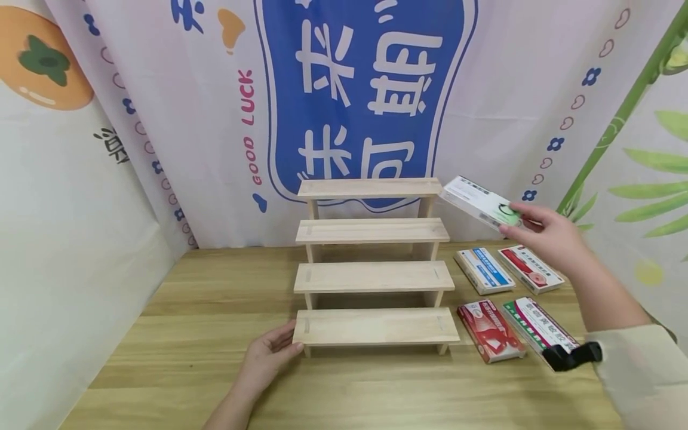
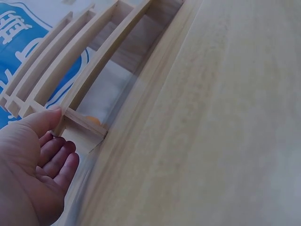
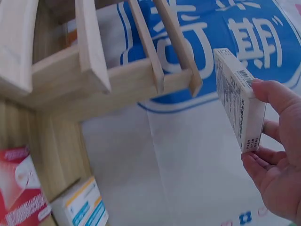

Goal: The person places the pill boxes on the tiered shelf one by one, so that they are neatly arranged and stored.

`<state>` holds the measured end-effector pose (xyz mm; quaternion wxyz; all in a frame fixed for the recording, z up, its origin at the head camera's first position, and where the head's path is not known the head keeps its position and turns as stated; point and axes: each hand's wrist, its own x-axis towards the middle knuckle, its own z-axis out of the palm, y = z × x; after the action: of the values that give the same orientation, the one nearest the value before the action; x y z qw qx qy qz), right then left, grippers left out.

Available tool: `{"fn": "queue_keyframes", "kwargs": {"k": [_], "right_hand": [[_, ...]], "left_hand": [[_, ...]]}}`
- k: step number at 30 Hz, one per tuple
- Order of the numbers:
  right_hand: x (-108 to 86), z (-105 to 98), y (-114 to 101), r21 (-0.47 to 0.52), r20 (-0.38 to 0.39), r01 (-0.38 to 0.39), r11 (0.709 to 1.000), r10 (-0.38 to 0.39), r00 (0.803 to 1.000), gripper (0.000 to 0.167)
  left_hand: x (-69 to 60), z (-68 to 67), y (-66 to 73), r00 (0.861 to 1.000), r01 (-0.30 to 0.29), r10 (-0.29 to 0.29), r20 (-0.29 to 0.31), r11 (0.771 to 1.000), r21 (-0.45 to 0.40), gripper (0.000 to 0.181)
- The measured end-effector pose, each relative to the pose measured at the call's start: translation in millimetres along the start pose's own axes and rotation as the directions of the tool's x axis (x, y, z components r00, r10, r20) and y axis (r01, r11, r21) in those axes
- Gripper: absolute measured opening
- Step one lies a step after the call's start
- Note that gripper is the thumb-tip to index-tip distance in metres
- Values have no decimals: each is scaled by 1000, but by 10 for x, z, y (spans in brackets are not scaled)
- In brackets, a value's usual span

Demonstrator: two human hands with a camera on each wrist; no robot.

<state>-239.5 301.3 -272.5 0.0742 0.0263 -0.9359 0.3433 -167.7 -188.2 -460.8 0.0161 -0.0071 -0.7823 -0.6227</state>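
A pale wooden stepped shelf (image 1: 376,275) stands on the table. My left hand (image 1: 269,358) is at the left end of its lowest step; in the left wrist view the thumb (image 2: 47,118) and curled fingers pinch that end. Raised at the shelf's upper right, my right hand (image 1: 550,236) pinches a white medicine box (image 1: 478,200) with a green corner by its right end. In the right wrist view the box (image 3: 237,99) is tilted, apart from the shelf, with the thumb on one edge and fingers beneath.
Right of the shelf, several medicine boxes lie on the wooden table (image 1: 215,298): a blue-and-white one (image 1: 485,272), a red-and-white one (image 1: 531,269), a red one (image 1: 490,331) and a green-and-purple one (image 1: 537,325). A printed cloth (image 1: 215,119) hangs behind.
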Motion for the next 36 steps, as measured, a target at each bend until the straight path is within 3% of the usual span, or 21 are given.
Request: {"fn": "queue_keyframes", "kwargs": {"k": [12, 20, 30, 36], "right_hand": [[590, 409, -857, 99, 128, 68, 993, -81, 988, 73], [888, 796, -1273, 133, 174, 121, 984, -143, 974, 66], [1048, 1056, -1512, 77, 213, 118, 990, -132, 968, 68], [1078, 1113, -1508, 42, 152, 132, 990, -137, 979, 69]], "left_hand": [[3, 6, 12, 1000, 2, -3, -9, 1000, -3, 50], [11, 13, 21, 1000, 1, -1, -12, 1000, -28, 49], [9, 21, 7, 1000, -6, 5, -13, 999, -35, 49], [-11, 22, 11, 1000, 4, -5, -24, 1000, -31, 49]]}}
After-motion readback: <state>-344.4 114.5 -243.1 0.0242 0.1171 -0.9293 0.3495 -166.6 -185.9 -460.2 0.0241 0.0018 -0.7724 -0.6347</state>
